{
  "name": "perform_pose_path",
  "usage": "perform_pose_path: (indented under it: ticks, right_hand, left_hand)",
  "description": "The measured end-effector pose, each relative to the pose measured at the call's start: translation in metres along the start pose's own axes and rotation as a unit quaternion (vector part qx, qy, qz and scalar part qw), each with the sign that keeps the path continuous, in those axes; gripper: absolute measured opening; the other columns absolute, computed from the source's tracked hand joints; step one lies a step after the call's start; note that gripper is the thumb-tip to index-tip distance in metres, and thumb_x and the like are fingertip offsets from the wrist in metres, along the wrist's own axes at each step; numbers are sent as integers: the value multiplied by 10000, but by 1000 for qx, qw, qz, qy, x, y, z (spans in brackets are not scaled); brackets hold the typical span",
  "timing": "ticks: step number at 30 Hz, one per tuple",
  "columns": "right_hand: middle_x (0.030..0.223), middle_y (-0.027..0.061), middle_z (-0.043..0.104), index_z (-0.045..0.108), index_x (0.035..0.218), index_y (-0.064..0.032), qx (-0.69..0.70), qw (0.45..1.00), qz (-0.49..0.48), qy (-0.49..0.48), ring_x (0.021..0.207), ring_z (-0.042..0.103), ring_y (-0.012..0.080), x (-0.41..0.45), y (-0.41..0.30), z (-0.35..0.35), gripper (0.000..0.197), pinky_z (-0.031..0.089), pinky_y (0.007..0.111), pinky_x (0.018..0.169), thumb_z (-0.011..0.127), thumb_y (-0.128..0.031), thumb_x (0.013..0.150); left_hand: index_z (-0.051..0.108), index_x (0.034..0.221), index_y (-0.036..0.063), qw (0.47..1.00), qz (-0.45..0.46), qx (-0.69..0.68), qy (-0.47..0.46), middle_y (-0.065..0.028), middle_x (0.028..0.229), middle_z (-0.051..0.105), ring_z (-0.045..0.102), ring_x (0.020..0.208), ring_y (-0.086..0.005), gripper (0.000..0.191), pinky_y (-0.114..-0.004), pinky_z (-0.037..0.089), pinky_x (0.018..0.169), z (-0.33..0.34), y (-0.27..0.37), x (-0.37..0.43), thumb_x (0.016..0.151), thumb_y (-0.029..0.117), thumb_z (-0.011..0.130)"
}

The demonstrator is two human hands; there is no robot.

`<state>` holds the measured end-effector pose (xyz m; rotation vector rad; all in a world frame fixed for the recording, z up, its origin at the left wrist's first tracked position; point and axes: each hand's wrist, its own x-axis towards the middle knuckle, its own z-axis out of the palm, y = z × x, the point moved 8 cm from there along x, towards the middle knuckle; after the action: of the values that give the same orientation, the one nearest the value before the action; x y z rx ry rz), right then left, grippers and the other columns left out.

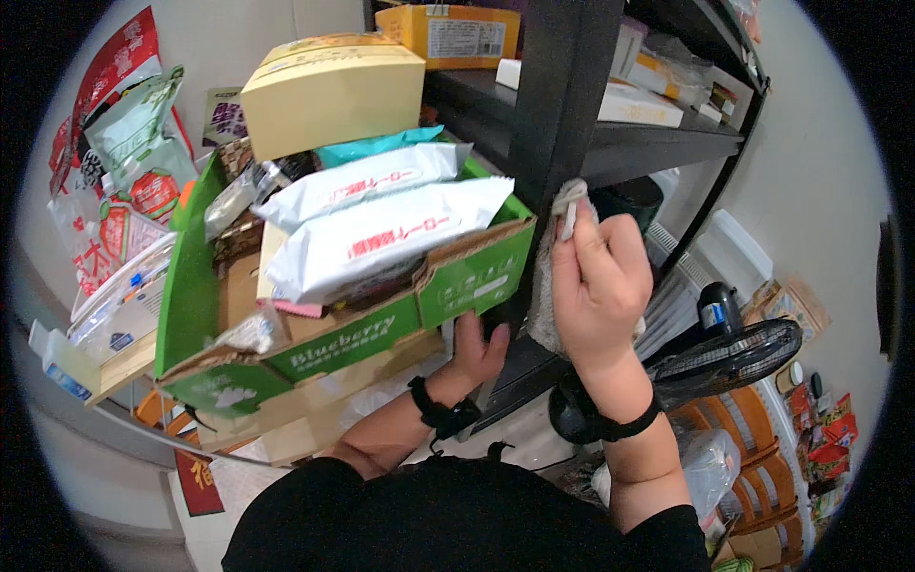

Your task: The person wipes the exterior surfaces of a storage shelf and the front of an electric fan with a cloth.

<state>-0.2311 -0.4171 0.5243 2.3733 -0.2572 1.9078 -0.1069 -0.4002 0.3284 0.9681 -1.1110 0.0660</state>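
Note:
My right hand (604, 279) pinches a grey cloth (547, 307) by its upper end, against a black shelf post (557, 93). A small white strip (570, 220) shows at its fingertips. My left hand (477, 350) is at the lower right edge of a green cardboard blueberry box (343, 350), thumb and fingers apart. Whether its fingertips touch the box is unclear. Inside the box lie two white printed soft packs (386, 229), a teal pack (379, 146) and small wrapped items. A pale yellow carton (336, 96) sits at its back.
A black shelf (665, 146) bears boxes and packets, including an orange carton (450, 36). To the right are a black fan (729, 357) and orange slatted furniture (743, 443). Food bags (139, 143) stand at left, above a white bin (136, 293).

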Motion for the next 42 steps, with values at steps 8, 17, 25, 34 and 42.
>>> perform_pose_path:
  ticks: [8, 17, 25, 34, 42]
  right_hand:
    - [645, 100, 432, 634, 966, -12, 92, 984, 121, -93, 549, 461, 227, -66, 19, 8, 270, 395, 304, 504, 622, 6, 697]
    - [663, 92, 438, 659, 980, -89, 99, 993, 36, 44, 572, 470, 231, 25, -3, -31, 307, 389, 309, 515, 621, 9, 691]
    - [672, 100, 399, 616, 1037, -65, 57, 994, 83, 51, 572, 458, 261, -24, 14, 6, 337, 392, 346, 503, 603, -7, 705]
    - [758, 135, 511, 615, 1027, -10, 145, 953, 227, -138, 688, 531, 246, -123, 63, 32, 304, 429, 306, 630, 579, 10, 725]
    - [672, 91, 437, 614, 1050, -35, 99, 993, -29, 53, 565, 456, 228, 7, 19, -18, 369, 376, 306, 507, 623, 11, 683]
  left_hand:
    - [313, 1267, -73, 997, 27, 74, 11, -232, 1239, 411, 401, 1155, -336, 509, -374, 289, 979, 2, 10, 5, 848, 167, 474]
    - [221, 1284, -98, 994, 30, 102, -24, -208, 1272, 348, 347, 1172, -304, 563, -388, 245, 1004, 6, 13, 4, 935, 326, 346]
    - [283, 1262, -84, 990, 13, 130, 50, -198, 1279, 343, 325, 1190, -291, 587, -383, 231, 1011, -11, -25, -5, 937, 404, 286]
    - [298, 1260, -84, 997, 25, 67, 32, -189, 1225, 416, 404, 1124, -254, 498, -365, 284, 979, 3, -4, 3, 953, 307, 269]
    - [294, 1263, -78, 991, 25, 110, 70, -173, 1237, 400, 393, 1136, -236, 469, -353, 274, 985, -13, -19, -9, 959, 275, 250]
